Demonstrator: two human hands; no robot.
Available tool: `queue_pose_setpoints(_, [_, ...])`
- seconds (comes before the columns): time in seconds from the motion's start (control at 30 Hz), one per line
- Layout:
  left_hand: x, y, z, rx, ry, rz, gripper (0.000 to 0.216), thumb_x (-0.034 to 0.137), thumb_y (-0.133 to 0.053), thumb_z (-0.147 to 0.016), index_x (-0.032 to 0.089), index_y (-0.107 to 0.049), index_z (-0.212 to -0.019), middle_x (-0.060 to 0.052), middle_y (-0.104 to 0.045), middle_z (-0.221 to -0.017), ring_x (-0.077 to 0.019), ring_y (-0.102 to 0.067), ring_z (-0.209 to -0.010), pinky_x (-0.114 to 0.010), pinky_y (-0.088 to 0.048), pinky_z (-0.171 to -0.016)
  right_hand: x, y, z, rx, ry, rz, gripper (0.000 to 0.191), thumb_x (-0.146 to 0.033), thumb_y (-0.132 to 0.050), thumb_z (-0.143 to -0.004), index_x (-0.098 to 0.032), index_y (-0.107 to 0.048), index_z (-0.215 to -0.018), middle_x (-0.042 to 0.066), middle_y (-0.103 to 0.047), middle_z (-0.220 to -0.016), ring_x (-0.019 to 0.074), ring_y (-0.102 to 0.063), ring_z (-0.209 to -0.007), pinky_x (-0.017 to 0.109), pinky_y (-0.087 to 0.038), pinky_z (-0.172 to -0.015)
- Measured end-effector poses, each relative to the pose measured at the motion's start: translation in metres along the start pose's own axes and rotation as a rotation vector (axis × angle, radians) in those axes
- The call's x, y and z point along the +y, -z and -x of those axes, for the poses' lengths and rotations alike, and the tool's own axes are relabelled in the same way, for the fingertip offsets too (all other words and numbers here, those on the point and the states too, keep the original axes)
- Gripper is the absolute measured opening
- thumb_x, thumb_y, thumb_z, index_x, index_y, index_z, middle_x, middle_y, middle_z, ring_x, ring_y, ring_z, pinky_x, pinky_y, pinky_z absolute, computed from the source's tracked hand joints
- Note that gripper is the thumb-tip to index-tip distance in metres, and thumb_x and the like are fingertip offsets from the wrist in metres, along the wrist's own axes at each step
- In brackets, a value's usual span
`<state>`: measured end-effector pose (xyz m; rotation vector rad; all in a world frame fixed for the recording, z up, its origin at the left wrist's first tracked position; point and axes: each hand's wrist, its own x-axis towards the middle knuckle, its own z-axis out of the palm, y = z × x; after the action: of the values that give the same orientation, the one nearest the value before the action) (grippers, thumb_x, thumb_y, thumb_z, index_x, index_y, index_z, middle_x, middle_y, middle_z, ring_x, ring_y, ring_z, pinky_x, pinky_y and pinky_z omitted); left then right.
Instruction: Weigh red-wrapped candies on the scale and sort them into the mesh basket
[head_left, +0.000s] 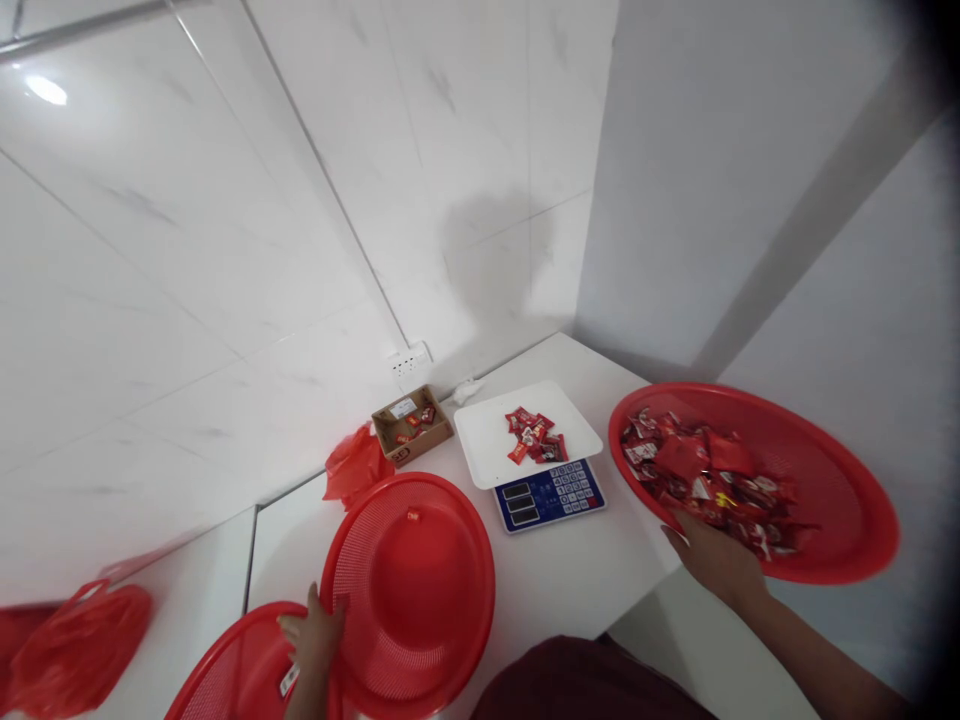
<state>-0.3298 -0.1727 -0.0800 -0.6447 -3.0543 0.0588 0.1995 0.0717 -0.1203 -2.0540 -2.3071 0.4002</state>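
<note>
Maroon clothing [585,685], one piece, on the person: half past five in the head view, whose face serves as my clock.

Work surface: white table [540,585], smooth, its far corner where two walls meet; a dark seam crosses it toward eight.

Right basket [840,510], red, four o'clock: projects past the table edge, loaded with wrapped packets [705,475], mostly red. Right hand [712,555], at its near rim, pinching that rim.

Middle basket [427,570], red, mesh-sided, seven o'clock: one small packet [413,514] inside. Left hand [319,635], at its left rim, fingers spread.

Lower basket [225,660], red, half past seven: just beside the middle one, partly out of frame.

Scale [547,497], blue keypad, five o'clock: white pan [487,430] bearing a small heap of red packets [532,435].

Cardboard box [420,445], eight o'clock: a few packets within. Red bag [356,465], just beside it; second red bag [86,650], farther out at eight.

Room: pale tiled wall [225,200], ten o'clock, with socket [410,362] at nine and a head-shaped shadow [499,255] at twelve; plain grey wall [712,180], two o'clock, crossed by a darker band.
</note>
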Motion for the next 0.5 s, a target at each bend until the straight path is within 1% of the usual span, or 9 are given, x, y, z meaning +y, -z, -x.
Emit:
queue_pose_setpoints(0.07, [0.011, 0.001, 0.004, -0.005, 0.043, 0.014, 0.06, 0.048, -0.031, -0.079, 0.015, -0.036, -0.129, -0.028, -0.024, -0.139, -0.0445, -0.025, -0.126, -0.058, -0.035, -0.084, 0.002, -0.002, 0.0, -0.009, -0.007, -0.015, 0.044, -0.037, -0.026, -0.085, -0.017, -0.054, -0.114, 0.012, -0.067, -0.102, 0.0287, -0.065, -0.081, 0.043, -0.051, -0.066])
queue_pose_setpoints(0.13, [0.022, 0.005, 0.008, -0.009, 0.037, 0.032, 0.057, 0.044, -0.033, -0.079, 0.017, -0.037, -0.129, -0.024, -0.018, -0.143, -0.0402, -0.014, -0.131, -0.061, -0.026, -0.091, 0.004, -0.003, -0.001, -0.022, -0.021, -0.028, 0.045, -0.039, -0.027, -0.084, -0.017, -0.052, -0.115, 0.012, -0.066, -0.102, 0.0287, -0.064, -0.083, 0.042, -0.05, -0.068])
queue_pose_setpoints(0.2, [0.031, 0.009, 0.011, -0.013, -0.012, 0.03, 0.056, 0.039, -0.033, -0.079, 0.015, -0.036, -0.129, -0.022, -0.023, -0.143, -0.0363, -0.012, -0.132, -0.062, -0.02, -0.095, 0.003, -0.003, -0.002, -0.006, -0.025, -0.039, 0.049, -0.041, -0.03, -0.083, -0.015, -0.048, -0.12, 0.014, -0.063, -0.108, 0.0291, -0.062, -0.089, 0.043, -0.049, -0.072])
queue_pose_setpoints(0.23, [0.035, 0.011, 0.012, -0.019, -0.039, 0.017, 0.056, 0.036, -0.032, -0.079, 0.012, -0.036, -0.13, -0.02, -0.028, -0.141, -0.0351, -0.013, -0.132, -0.062, -0.018, -0.096, 0.002, -0.002, -0.003, 0.033, -0.018, -0.042, 0.051, -0.043, -0.032, -0.083, -0.013, -0.045, -0.122, 0.015, -0.06, -0.113, 0.0296, -0.06, -0.095, 0.043, -0.048, -0.076])
queue_pose_setpoints(0.3, [0.044, 0.014, 0.014, -0.023, -0.098, -0.026, 0.056, 0.029, -0.03, -0.079, 0.009, -0.031, -0.132, -0.018, -0.036, -0.138, -0.0333, -0.015, -0.132, -0.062, -0.016, -0.098, -0.006, 0.001, -0.006, 0.161, 0.046, -0.051, 0.054, -0.044, -0.035, -0.082, -0.013, -0.041, -0.125, 0.016, -0.053, -0.122, 0.0298, -0.052, -0.108, 0.045, -0.044, -0.085])
queue_pose_setpoints(0.37, [0.055, 0.015, 0.019, -0.006, -0.163, -0.074, 0.057, 0.025, -0.03, -0.079, 0.009, -0.027, -0.134, -0.018, -0.038, -0.136, -0.0327, -0.017, -0.132, -0.062, -0.014, -0.099, -0.022, 0.006, -0.014, 0.289, 0.16, -0.078, 0.053, -0.043, -0.037, -0.082, -0.013, -0.041, -0.125, 0.016, -0.048, -0.127, 0.0283, -0.044, -0.117, 0.045, -0.037, -0.093])
queue_pose_setpoints(0.4, [0.063, 0.015, 0.023, 0.006, -0.201, -0.091, 0.057, 0.025, -0.03, -0.08, 0.01, -0.025, -0.135, -0.018, -0.037, -0.137, -0.0327, -0.018, -0.132, -0.061, -0.014, -0.099, -0.033, 0.009, -0.019, 0.325, 0.224, -0.104, 0.051, -0.043, -0.037, -0.082, -0.013, -0.041, -0.124, 0.016, -0.047, -0.127, 0.027, -0.042, -0.119, 0.043, -0.035, -0.096])
queue_pose_setpoints(0.47, [0.08, 0.014, 0.034, 0.001, -0.305, -0.102, 0.057, 0.026, -0.032, -0.081, 0.012, -0.026, -0.135, -0.019, -0.033, -0.139, -0.0323, -0.017, -0.132, -0.058, -0.017, -0.1, -0.06, 0.012, -0.033, 0.327, 0.321, -0.16, 0.05, -0.041, -0.037, -0.083, -0.011, -0.044, -0.122, 0.016, -0.046, -0.127, 0.0251, -0.039, -0.12, 0.04, -0.032, -0.1])
queue_pose_setpoints(0.5, [0.089, 0.013, 0.042, -0.028, -0.362, -0.093, 0.056, 0.025, -0.034, -0.08, 0.012, -0.027, -0.135, -0.018, -0.031, -0.14, -0.0317, -0.017, -0.132, -0.055, -0.019, -0.101, -0.075, 0.012, -0.041, 0.297, 0.364, -0.179, 0.049, -0.041, -0.038, -0.083, -0.011, -0.045, -0.121, 0.016, -0.046, -0.127, 0.025, -0.039, -0.12, 0.039, -0.031, -0.1])
